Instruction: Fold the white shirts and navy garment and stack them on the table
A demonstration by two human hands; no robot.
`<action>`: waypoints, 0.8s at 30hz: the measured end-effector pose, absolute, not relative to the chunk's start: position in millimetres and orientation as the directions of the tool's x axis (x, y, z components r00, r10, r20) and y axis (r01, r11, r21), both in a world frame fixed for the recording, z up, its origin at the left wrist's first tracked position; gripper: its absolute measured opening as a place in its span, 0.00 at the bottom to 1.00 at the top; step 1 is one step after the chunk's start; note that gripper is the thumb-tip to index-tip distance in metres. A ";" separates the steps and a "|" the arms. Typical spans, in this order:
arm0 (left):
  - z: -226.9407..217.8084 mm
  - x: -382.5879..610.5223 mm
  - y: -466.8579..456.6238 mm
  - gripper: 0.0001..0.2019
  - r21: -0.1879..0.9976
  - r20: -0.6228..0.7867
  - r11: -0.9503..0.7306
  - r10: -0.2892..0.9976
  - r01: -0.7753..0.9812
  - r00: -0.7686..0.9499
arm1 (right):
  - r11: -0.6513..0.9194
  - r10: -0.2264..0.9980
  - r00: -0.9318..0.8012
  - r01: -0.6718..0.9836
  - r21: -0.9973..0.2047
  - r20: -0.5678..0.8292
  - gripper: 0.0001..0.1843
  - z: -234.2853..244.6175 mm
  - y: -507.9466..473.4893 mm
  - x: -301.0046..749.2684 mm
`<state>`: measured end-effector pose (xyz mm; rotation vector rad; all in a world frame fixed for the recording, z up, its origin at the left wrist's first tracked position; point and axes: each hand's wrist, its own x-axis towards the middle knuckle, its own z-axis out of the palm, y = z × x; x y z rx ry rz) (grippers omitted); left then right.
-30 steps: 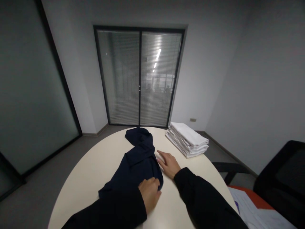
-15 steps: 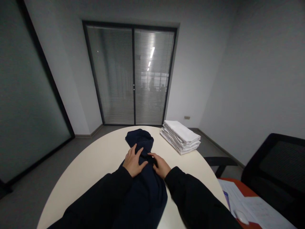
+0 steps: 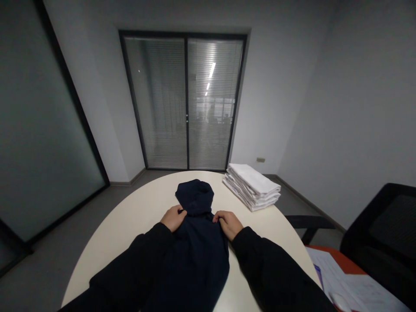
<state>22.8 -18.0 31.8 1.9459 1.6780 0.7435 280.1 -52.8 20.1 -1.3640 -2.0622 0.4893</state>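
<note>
A dark navy hooded garment (image 3: 201, 242) lies lengthwise on the round table, its hood (image 3: 195, 196) toward the far edge. My left hand (image 3: 174, 218) pinches the cloth at the left side, just below the hood. Opposite it, at the right side of the same neckline, my right hand (image 3: 228, 222) grips the fabric between thumb and curled fingers. The garment's lower end runs toward me and out of the frame, partly behind my dark left sleeve.
The cream round table (image 3: 130, 216) carries a stack of folded white cloths (image 3: 251, 186) at the far right. To the right are a black mesh chair (image 3: 383, 225) and an orange surface with papers (image 3: 344, 277) and a white mouse (image 3: 339, 301). A glass door (image 3: 186, 104) stands beyond.
My hands have moved apart to either side of the neckline. The left one went from lying spread on the cloth to pinching its edge. The hood now lies flatter and wider.
</note>
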 end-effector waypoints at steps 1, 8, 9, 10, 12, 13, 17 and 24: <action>30.2 23.4 -19.6 0.04 0.668 0.077 -0.159 0.987 0.727 0.144 | 0.351 0.936 -0.249 0.726 -0.592 0.249 0.15 19.9 -53.0 279.8; 25.5 38.0 -41.8 0.28 0.861 0.022 -0.316 0.806 0.399 0.591 | 0.334 0.941 -0.241 0.760 -0.557 0.237 0.31 10.8 -51.7 276.1; 25.3 40.6 -44.0 0.28 0.836 0.061 -0.354 0.820 0.420 0.569 | 0.385 0.921 -0.268 0.739 -0.552 0.283 0.34 10.0 -51.6 275.2; 25.3 43.1 -45.8 0.30 0.803 0.116 -0.395 0.839 0.447 0.532 | 0.446 0.891 -0.301 0.712 -0.542 0.339 0.36 9.7 -51.7 274.0; 26.4 47.5 -48.4 0.41 0.737 0.250 -0.472 0.856 0.484 0.453 | 0.579 0.811 -0.385 0.637 -0.510 0.440 0.41 10.1 -52.9 270.1; 27.6 49.1 -49.3 0.47 0.711 0.309 -0.508 0.847 0.487 0.433 | 0.639 0.766 -0.440 0.590 -0.493 0.468 0.42 10.4 -54.0 267.7; 33.3 51.3 -49.8 0.36 0.667 0.385 -0.544 0.836 0.509 0.390 | 0.715 0.695 -0.568 0.480 -0.508 0.441 0.38 8.0 -58.4 258.9; 35.7 34.4 -21.3 0.10 0.877 0.297 -0.232 0.950 0.422 -0.094 | 0.560 0.828 -0.398 0.551 -0.619 0.395 0.33 1.3 -53.7 263.3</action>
